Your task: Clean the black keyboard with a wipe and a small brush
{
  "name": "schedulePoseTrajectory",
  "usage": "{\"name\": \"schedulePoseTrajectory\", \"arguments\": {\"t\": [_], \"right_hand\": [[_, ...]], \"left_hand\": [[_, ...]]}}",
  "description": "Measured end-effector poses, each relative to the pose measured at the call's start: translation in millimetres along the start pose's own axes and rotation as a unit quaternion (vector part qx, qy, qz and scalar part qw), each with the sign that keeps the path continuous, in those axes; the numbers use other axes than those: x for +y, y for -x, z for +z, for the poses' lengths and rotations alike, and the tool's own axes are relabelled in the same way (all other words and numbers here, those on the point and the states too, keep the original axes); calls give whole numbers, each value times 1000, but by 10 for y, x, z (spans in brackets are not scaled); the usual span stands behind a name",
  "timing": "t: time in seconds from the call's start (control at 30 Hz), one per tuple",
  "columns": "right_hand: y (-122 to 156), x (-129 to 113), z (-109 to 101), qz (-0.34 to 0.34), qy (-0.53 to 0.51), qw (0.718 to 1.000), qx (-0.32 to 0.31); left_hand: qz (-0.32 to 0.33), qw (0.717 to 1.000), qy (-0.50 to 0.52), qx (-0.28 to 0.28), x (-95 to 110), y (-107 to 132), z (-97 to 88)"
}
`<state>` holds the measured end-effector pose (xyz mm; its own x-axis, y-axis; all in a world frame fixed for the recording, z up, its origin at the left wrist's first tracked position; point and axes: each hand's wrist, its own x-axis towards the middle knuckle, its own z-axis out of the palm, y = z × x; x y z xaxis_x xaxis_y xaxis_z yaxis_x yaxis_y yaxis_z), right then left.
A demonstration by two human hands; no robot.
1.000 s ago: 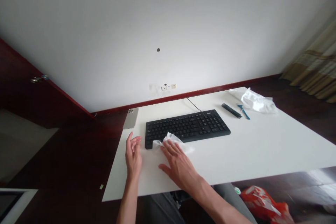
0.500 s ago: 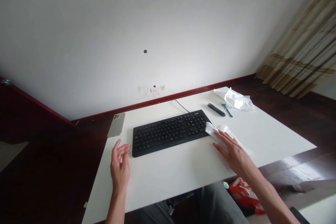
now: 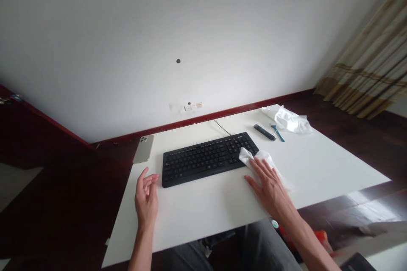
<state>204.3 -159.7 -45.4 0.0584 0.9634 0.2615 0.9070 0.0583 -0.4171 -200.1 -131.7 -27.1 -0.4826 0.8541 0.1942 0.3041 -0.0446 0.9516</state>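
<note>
My right hand (image 3: pixel 267 184) lies flat with fingers stretched out, pressing on a white tissue (image 3: pixel 267 159). The tissue covers part of the lower right corner of a black keyboard (image 3: pixel 203 160). Part of it is hidden beneath my fingers. My left hand (image 3: pixel 146 197) is open, fingers loosely curved and holding nothing, just off the keyboard's left end. Beyond it a silver phone (image 3: pixel 143 149) lies back side up near the table's left edge.
On the white table (image 3: pixel 206 207), a dark flat bar (image 3: pixel 264 132), a small blue tool (image 3: pixel 278 133) and a crumpled clear plastic bag (image 3: pixel 291 120) lie at the back right. A cable (image 3: pixel 221 127) runs behind the keyboard. Wall sockets (image 3: pixel 193 106) sit beyond the table.
My right hand has slid left with the tissue, farther onto the keyboard's right end. My left hand keeps about the same place. The view has shifted slightly.
</note>
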Motion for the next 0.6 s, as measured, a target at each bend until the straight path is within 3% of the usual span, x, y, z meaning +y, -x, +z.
{"name": "schedulePoseTrajectory", "arguments": {"t": [0.13, 0.37, 0.6], "right_hand": [[11, 52, 20, -2, 15, 1000, 7], [-49, -372, 104, -63, 3, 998, -2], [-236, -589, 97, -98, -11, 995, -21]], "left_hand": [[2, 1000, 2, -3, 2, -5, 5], [4, 1000, 4, 11, 30, 1, 4], [-1, 1000, 12, 11, 48, -4, 14]]}}
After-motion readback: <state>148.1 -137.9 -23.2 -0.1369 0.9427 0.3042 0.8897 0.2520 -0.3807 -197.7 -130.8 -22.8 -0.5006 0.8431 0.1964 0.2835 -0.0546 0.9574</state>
